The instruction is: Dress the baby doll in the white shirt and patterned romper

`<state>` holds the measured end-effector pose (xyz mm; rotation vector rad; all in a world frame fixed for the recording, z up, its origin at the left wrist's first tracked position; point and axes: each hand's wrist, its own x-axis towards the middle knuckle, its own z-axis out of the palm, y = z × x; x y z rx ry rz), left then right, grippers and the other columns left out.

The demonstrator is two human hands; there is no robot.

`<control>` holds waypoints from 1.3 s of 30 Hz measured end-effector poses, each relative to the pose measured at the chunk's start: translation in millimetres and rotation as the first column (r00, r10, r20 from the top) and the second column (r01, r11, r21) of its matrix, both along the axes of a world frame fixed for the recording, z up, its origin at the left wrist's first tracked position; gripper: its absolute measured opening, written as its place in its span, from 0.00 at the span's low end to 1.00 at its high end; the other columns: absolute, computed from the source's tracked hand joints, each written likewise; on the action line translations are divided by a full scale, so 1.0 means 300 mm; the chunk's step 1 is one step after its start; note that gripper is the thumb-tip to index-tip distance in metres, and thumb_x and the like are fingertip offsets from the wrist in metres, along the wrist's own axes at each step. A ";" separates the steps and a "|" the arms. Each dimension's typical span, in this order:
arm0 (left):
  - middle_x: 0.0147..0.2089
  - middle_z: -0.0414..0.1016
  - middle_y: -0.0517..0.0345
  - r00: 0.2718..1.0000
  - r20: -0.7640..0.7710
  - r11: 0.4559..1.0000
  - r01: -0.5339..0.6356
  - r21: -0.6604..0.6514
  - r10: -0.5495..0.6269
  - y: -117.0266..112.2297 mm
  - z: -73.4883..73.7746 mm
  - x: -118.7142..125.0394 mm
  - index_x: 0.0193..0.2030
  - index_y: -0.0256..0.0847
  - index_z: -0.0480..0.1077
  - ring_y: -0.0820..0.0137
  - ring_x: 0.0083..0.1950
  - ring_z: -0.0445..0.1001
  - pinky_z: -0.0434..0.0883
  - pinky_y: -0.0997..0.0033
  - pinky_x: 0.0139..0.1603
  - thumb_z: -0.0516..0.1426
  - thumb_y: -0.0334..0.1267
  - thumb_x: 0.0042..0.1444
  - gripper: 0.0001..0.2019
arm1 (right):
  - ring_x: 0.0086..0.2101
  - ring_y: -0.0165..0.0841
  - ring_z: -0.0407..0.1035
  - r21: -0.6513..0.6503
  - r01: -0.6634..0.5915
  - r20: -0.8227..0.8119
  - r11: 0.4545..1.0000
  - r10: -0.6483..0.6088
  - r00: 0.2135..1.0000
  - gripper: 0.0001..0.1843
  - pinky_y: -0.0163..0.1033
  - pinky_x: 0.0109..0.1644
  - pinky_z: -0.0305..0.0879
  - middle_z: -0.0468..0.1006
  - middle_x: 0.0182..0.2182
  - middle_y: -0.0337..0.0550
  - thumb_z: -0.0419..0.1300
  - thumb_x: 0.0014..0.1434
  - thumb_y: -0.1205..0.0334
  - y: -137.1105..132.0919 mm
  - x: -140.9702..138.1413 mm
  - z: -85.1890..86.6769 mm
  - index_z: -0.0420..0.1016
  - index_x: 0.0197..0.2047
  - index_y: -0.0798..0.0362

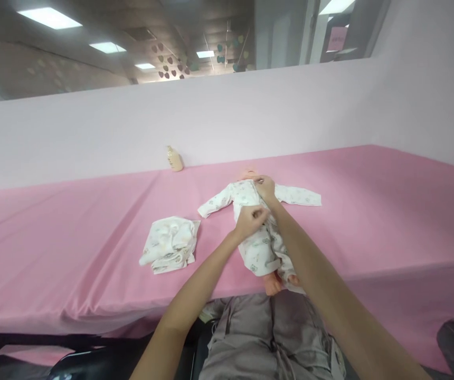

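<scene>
A baby doll point(272, 284) lies on its back on the pink table point(72, 248), dressed in a white printed romper point(261, 248) with its sleeves spread out. My left hand point(251, 219) is closed, pinching the romper's front at the doll's belly. My right hand point(265, 189) is closed on the romper near the doll's chest and neck. The doll's head is mostly hidden behind my right hand. Its bare feet stick out at the table's near edge.
A folded white printed garment point(170, 244) lies left of the doll. A small cream bottle point(175, 159) stands at the back by the pale partition wall point(227, 121). My grey-trousered lap point(266, 338) is below the table edge.
</scene>
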<state>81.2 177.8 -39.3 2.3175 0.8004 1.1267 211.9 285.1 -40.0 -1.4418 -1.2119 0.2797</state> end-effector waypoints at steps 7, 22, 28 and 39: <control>0.38 0.76 0.48 0.831 -0.227 0.850 -0.526 -0.026 0.508 0.306 0.088 0.102 0.38 0.37 0.71 0.63 0.41 0.74 0.66 0.68 0.41 0.47 0.39 0.59 0.13 | 0.35 0.33 0.69 0.178 0.047 0.025 0.983 -0.052 0.998 0.19 0.39 0.44 0.65 0.76 0.36 0.44 0.52 0.45 0.71 0.012 -0.001 -0.033 0.71 0.42 0.55; 0.45 0.76 0.50 0.775 -0.420 0.869 -0.490 0.070 0.471 0.406 0.056 0.107 0.43 0.40 0.71 0.62 0.46 0.73 0.67 0.67 0.44 0.44 0.42 0.61 0.16 | 0.29 0.31 0.69 0.175 -0.031 -0.022 0.984 0.035 0.999 0.16 0.37 0.39 0.66 0.75 0.27 0.39 0.49 0.44 0.73 0.011 0.001 -0.032 0.69 0.36 0.54; 0.36 0.78 0.51 0.804 -0.515 0.933 -0.359 -0.021 0.297 0.438 0.091 0.096 0.30 0.39 0.73 0.65 0.38 0.74 0.67 0.72 0.38 0.47 0.38 0.56 0.14 | 0.29 0.31 0.68 0.169 -0.028 -0.008 0.985 0.029 1.000 0.19 0.37 0.39 0.65 0.74 0.27 0.38 0.46 0.41 0.75 0.016 0.004 -0.038 0.69 0.36 0.53; 0.44 0.75 0.46 0.732 -0.472 0.858 -0.500 0.116 0.491 0.396 0.066 0.123 0.44 0.37 0.70 0.62 0.47 0.73 0.67 0.67 0.45 0.46 0.41 0.59 0.15 | 0.30 0.30 0.70 0.176 -0.082 -0.083 0.981 0.097 0.992 0.16 0.37 0.40 0.67 0.75 0.30 0.41 0.49 0.41 0.72 0.003 0.002 -0.024 0.70 0.34 0.55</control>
